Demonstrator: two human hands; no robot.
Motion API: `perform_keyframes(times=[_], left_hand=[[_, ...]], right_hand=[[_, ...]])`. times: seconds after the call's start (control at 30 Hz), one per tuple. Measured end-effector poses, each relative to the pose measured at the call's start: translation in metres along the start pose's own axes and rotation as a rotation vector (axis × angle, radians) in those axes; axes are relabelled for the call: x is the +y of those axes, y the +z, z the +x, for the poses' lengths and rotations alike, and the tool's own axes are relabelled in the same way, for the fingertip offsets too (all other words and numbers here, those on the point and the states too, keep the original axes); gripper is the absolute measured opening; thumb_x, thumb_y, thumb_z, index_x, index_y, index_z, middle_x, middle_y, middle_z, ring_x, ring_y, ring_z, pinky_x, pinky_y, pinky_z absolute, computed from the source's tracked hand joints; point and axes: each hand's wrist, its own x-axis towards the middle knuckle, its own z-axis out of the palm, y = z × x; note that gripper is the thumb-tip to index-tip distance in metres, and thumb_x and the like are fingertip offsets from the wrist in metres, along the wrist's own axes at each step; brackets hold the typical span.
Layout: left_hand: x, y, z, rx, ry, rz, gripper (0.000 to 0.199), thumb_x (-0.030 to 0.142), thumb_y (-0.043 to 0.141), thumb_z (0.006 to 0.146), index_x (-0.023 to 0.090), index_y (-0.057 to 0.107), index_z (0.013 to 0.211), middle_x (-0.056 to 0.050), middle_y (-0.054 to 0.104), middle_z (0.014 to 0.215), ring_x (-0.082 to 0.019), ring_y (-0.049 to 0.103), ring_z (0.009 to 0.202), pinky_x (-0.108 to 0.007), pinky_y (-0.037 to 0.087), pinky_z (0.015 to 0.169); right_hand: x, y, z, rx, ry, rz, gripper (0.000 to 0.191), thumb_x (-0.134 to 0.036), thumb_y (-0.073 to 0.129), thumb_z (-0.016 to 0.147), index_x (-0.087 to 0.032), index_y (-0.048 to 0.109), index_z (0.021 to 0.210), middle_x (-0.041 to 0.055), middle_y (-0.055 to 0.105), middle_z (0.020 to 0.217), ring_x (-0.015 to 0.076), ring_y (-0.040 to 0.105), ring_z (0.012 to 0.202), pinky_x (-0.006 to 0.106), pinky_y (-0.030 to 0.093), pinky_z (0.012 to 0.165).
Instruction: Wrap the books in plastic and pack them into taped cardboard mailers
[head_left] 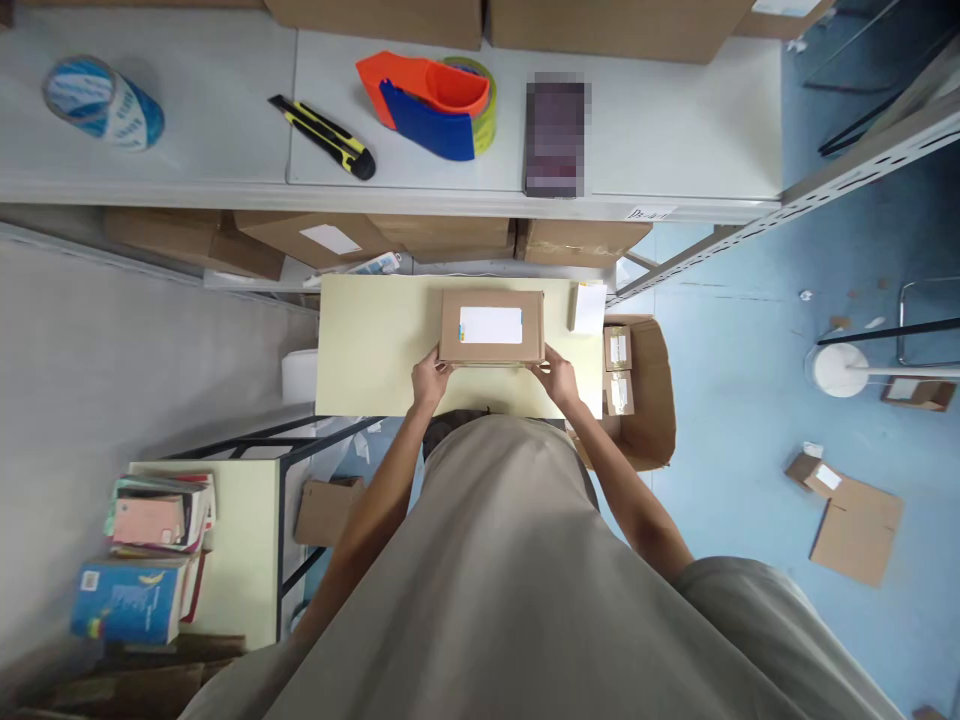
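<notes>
A brown cardboard box (491, 353) with a white label (491, 325) on top is at the middle of the pale yellow table (375, 350). My left hand (430, 380) grips its near left corner, and my right hand (556, 378) grips the near right corner. The fingers of both hands are closed at the box's lower edge, partly hidden by it. Whether the box rests on the table or is slightly raised, I cannot tell. To the right of it, a small white box (588, 307) stands at the table's far right corner.
On the shelf (660, 140) ahead lie a tape roll (105, 103), a utility knife (322, 137), an orange and blue tape dispenser (427, 105) and a blurred dark object (555, 137). An open carton (652, 390) holds small boxes at right. Books (131, 600) are stacked at lower left.
</notes>
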Motion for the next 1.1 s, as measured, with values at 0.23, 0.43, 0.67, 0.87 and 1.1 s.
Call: perform_keyframes(times=[0.23, 0.43, 0.67, 0.87, 1.1], left_hand=[[-0.016, -0.006, -0.004, -0.076, -0.028, 0.164, 0.069, 0.007, 0.070, 0.086, 0.019, 0.062, 0.154, -0.016, 0.079, 0.130, -0.034, 0.077, 0.121, -0.049, 0.060, 0.108], [0.003, -0.027, 0.015, 0.157, 0.146, 0.097, 0.068, 0.009, 0.052, 0.094, 0.016, 0.051, 0.162, -0.017, 0.066, 0.153, -0.026, 0.068, 0.138, -0.045, 0.053, 0.120], [0.085, 0.012, -0.001, 0.047, 0.414, 0.154, 0.051, 0.019, 0.054, 0.101, 0.020, 0.062, 0.151, -0.012, 0.069, 0.150, -0.027, 0.067, 0.139, -0.045, 0.052, 0.121], [0.116, 0.051, -0.037, -0.140, 0.461, 0.164, 0.046, 0.021, 0.057, 0.102, 0.024, 0.065, 0.148, -0.011, 0.069, 0.150, -0.027, 0.063, 0.142, -0.046, 0.048, 0.126], [0.128, 0.065, -0.040, -0.218, 0.434, 0.175, 0.050, 0.019, 0.056, 0.102, 0.025, 0.064, 0.151, -0.010, 0.067, 0.151, -0.030, 0.061, 0.143, -0.049, 0.046, 0.127]], right_hand=[[0.014, 0.002, -0.014, -0.138, 0.085, -0.291, 0.073, -0.014, 0.058, 0.097, -0.027, 0.044, 0.168, 0.0067, 0.059, 0.163, 0.0309, 0.078, 0.118, 0.049, 0.064, 0.107], [0.032, -0.069, 0.046, 0.019, 0.100, -0.528, 0.059, -0.009, 0.039, 0.102, -0.010, 0.056, 0.159, 0.0149, 0.055, 0.165, 0.0311, 0.059, 0.148, 0.050, 0.056, 0.120], [0.051, -0.122, 0.148, -0.054, 0.168, -0.710, 0.064, -0.008, 0.064, 0.093, -0.010, 0.055, 0.157, 0.0202, 0.051, 0.166, 0.0371, 0.052, 0.149, 0.051, 0.049, 0.122], [0.063, -0.123, 0.183, -0.135, 0.143, -0.781, 0.055, -0.017, 0.079, 0.090, -0.006, 0.065, 0.143, 0.0267, 0.065, 0.143, 0.0385, 0.059, 0.134, 0.053, 0.050, 0.112], [0.055, -0.128, 0.170, -0.045, -0.025, -0.839, 0.034, -0.015, 0.057, 0.104, -0.004, 0.069, 0.134, 0.0263, 0.066, 0.142, 0.0370, 0.060, 0.130, 0.054, 0.045, 0.114]])
